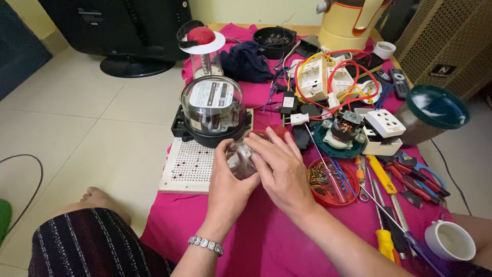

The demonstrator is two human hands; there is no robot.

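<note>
Clear glass, maybe a small jar (241, 160), sits on the pink cloth (266, 241) before the meter (212, 110); left hand (228, 187) clasps it steady while right hand (279, 169) presses over its top.

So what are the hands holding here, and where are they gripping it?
Both hands grip a small clear glass jar. The left hand wraps its body from the left; the right hand covers its top and right side, fingers near a red piece.
</note>
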